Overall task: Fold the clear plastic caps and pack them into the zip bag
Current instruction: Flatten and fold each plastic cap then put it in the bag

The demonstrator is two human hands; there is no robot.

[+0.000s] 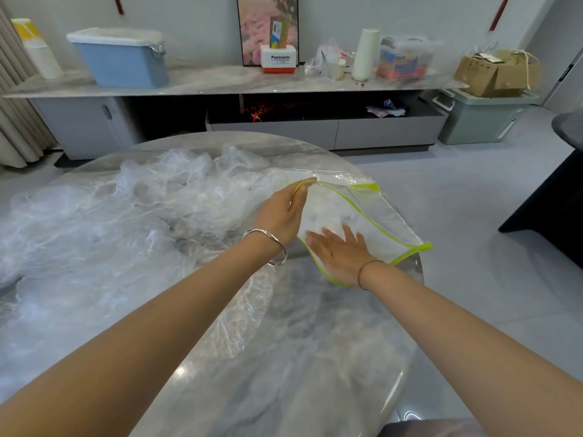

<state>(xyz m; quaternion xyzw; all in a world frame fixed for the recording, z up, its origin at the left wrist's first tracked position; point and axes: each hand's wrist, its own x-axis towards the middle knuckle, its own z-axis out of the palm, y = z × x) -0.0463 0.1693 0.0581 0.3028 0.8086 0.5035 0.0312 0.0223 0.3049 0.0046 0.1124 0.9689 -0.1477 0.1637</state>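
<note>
While the left hand (280, 212) pinches the green rim of the bag (378, 222) and the right hand (340, 252) lies flat at its mouth, fingers straight, the bag rests on a marble table (299, 357) beside heaped caps (126, 209); beyond, a long shelf (220, 80) carries a blue bin (123, 61).

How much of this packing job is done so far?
Barely begun. Done: the zip bag looks to hold something pale already. In hand: the left hand pinches its mouth open while the right hand reaches flat inside. Left: a big heap of clear plastic caps lies unfolded on the table.
</note>
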